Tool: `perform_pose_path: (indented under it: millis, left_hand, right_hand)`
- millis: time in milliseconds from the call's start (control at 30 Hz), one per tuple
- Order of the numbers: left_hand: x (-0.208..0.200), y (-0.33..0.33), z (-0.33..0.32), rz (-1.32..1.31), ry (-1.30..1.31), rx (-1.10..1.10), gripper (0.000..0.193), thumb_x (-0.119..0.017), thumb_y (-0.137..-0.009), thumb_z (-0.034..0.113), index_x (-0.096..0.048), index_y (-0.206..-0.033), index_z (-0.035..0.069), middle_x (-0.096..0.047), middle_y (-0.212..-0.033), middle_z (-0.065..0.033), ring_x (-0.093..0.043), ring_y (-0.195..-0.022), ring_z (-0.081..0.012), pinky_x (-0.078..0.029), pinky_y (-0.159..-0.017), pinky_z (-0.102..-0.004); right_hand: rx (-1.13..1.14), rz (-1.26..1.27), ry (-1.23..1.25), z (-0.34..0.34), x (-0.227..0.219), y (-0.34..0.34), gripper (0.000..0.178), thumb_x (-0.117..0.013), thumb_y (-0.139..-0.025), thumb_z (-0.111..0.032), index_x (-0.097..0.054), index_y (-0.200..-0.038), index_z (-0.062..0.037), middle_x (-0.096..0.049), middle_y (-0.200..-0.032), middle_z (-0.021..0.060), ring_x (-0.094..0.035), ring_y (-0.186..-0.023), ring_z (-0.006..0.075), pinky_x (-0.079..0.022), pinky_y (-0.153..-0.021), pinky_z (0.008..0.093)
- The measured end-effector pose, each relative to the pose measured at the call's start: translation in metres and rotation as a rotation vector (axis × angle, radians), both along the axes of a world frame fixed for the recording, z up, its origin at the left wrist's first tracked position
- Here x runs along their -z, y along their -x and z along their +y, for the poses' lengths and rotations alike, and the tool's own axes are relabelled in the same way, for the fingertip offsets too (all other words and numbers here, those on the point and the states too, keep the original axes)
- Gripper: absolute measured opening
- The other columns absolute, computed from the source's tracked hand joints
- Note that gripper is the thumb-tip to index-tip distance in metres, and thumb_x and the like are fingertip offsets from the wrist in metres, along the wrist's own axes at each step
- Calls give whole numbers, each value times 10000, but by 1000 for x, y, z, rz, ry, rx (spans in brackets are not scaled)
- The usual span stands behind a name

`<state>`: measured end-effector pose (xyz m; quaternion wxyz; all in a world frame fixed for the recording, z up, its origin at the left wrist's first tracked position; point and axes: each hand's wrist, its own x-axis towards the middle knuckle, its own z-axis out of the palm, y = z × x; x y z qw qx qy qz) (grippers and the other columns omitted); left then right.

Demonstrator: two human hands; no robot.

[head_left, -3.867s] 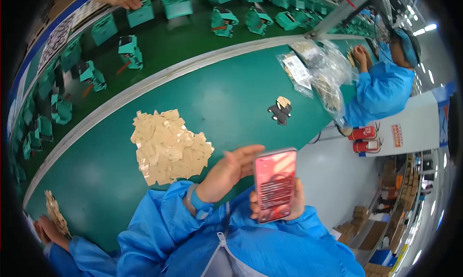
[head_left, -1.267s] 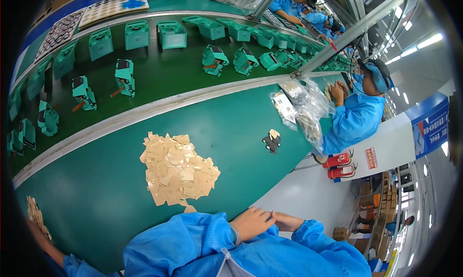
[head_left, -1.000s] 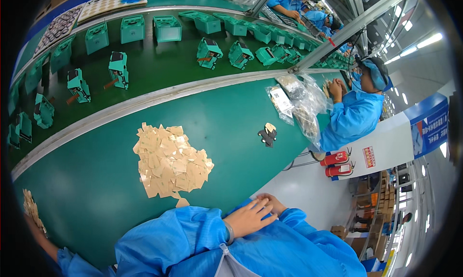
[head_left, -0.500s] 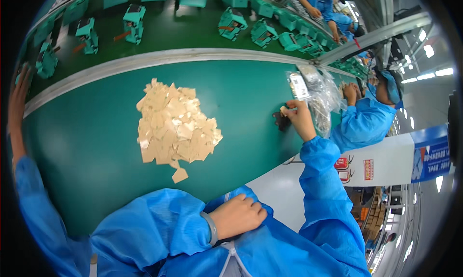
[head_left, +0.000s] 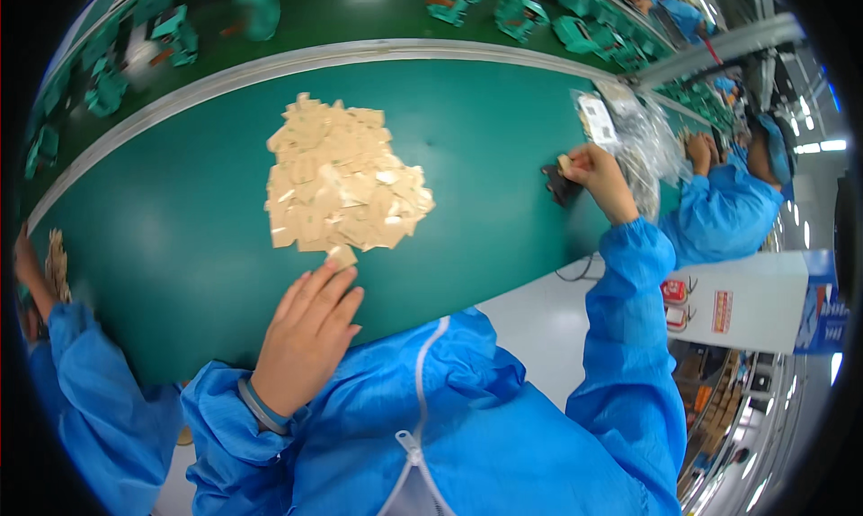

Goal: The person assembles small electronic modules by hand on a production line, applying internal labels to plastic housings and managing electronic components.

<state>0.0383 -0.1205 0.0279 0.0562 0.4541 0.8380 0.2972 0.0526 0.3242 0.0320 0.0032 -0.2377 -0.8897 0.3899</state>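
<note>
Clear plastic bags (head_left: 663, 146) with tan contents (head_left: 640, 176); right hand (head_left: 602, 182) pinching small tab (head_left: 564, 164); left hand (head_left: 307, 336) outstretched, fingertips (head_left: 331, 265) at tan sheet (head_left: 344, 257).

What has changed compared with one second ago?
The left hand reached forward to the loose tan piece beside the tan pile. The right hand moved forward and right to the dark parts, at the tan tab there; grip unclear. The pile and plastic bags stayed put.
</note>
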Motion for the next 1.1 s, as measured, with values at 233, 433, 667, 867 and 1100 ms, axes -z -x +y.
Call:
perform_pose_path:
  millis: [233, 433, 667, 867, 1100]
  left_hand:
    - [-10, 6, 3, 15, 82, 33, 367, -642, -664, -1, -573, -1024, 22, -492, -1231, -152, -396, -1208, -388, -354, -965, -481]
    - [-29, 10, 12, 43, 67, 46, 303, -644, -672, 6, -606, -970, 42, -534, -1173, -149, -426, -1174, -395, -347, -954, -523]
    - [-58, 29, 30, -134, -264, 127, 172, -615, -697, 6, -616, -868, 25, -637, -932, -150, -572, -972, -363, -458, -812, -441]
    - [-62, 50, 61, -215, -328, 163, 122, -581, -736, -11, -591, -858, -15, -631, -879, -190, -594, -897, -360, -479, -781, -404]
    - [-73, 42, 59, -346, -199, 72, 122, -475, -889, 90, -540, -917, -10, -587, -916, -194, -550, -924, -349, -432, -836, -439]
  right_hand:
    - [-31, -31, 61, -3, -6, 8, 93, -662, -731, -12, -600, -794, 17, -608, -722, 69, -567, -709, 142, -444, -656, 265]
    - [56, 86, -167, -15, 1, -6, 147, -657, -757, -46, -586, -868, 20, -570, -822, 107, -570, -746, 185, -468, -665, 296]
    - [87, 22, -216, -17, 3, -3, 204, -670, -752, -105, -576, -891, 11, -561, -838, 163, -582, -750, 276, -465, -659, 364]
    - [62, 2, -60, 11, 9, 1, 140, -674, -766, -91, -564, -812, -18, -545, -707, 22, -508, -690, 109, -427, -625, 254]
    - [51, 196, 167, 9, -21, -2, 92, -630, -807, -94, -587, -829, -16, -583, -747, 20, -540, -718, 91, -439, -681, 241]
